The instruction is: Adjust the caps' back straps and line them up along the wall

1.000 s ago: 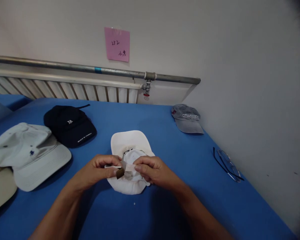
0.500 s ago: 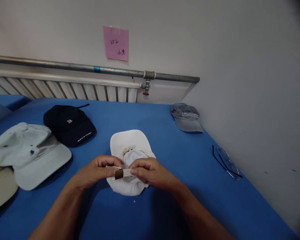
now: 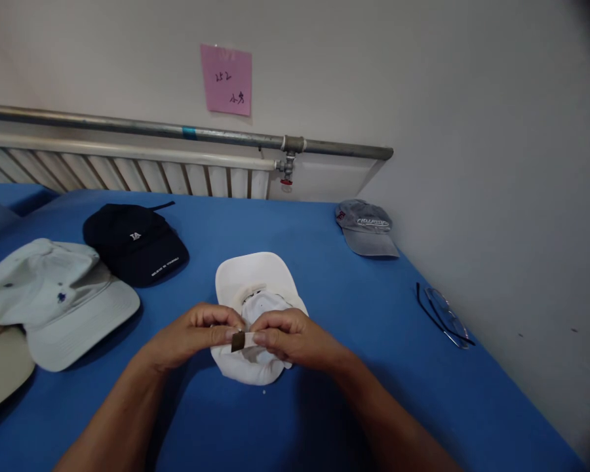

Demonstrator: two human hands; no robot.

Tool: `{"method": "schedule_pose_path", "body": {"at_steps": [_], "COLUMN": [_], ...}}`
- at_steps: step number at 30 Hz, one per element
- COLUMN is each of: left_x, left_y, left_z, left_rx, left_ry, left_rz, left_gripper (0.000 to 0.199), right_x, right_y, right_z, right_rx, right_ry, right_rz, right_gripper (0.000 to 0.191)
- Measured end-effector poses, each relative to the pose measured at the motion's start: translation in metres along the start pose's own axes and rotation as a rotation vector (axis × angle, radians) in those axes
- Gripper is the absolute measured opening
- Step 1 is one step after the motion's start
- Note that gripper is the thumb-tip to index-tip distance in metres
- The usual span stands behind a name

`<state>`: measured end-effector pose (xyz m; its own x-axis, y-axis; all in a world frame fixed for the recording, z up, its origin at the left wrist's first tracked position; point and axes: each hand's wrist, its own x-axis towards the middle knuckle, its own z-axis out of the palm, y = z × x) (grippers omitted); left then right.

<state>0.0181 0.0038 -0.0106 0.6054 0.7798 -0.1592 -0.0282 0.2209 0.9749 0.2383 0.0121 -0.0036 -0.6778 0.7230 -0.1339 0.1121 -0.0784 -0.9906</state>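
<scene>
A white cap (image 3: 258,275) lies with its inside facing up on the blue surface (image 3: 255,432), its brim pointing away from me. My left hand (image 3: 196,333) pinches the cap's back strap beside a brown metal buckle (image 3: 238,341). On the other side of the buckle, my right hand (image 3: 295,335) grips the same strap between thumb and fingers. Only a short piece of white strap shows between the buckle and my right thumb. My fingers hide part of the crown.
At the left lie a black cap (image 3: 132,242), a pale cap (image 3: 73,295) and a beige cap (image 3: 4,370). A grey cap (image 3: 368,229) and glasses (image 3: 445,318) sit to the right. A radiator (image 3: 167,174) and a pipe run behind.
The buckle has shifted slightly right, and my hands are a little closer together on the strap. The whole view has moved slightly.
</scene>
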Motion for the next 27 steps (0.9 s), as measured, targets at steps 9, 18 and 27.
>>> {"method": "schedule_pose_path", "body": {"at_steps": [9, 18, 27], "left_x": [0.002, 0.003, 0.006], "left_y": [-0.004, -0.007, -0.002], "left_z": [-0.002, -0.002, 0.004], "left_rx": [0.029, 0.004, 0.063], "left_ry": [0.026, 0.051, 0.066], "left_rz": [0.015, 0.017, -0.056], "left_gripper": [0.025, 0.024, 0.028], "right_x": [-0.002, -0.004, -0.001], "right_y": [-0.008, -0.006, -0.006], "right_z": [0.003, -0.004, 0.005], "right_rx": [0.008, 0.001, 0.018], "right_ry": [0.025, 0.042, 0.046], "right_rz": [-0.012, 0.039, -0.002], "right_gripper": [0.014, 0.011, 0.009]}}
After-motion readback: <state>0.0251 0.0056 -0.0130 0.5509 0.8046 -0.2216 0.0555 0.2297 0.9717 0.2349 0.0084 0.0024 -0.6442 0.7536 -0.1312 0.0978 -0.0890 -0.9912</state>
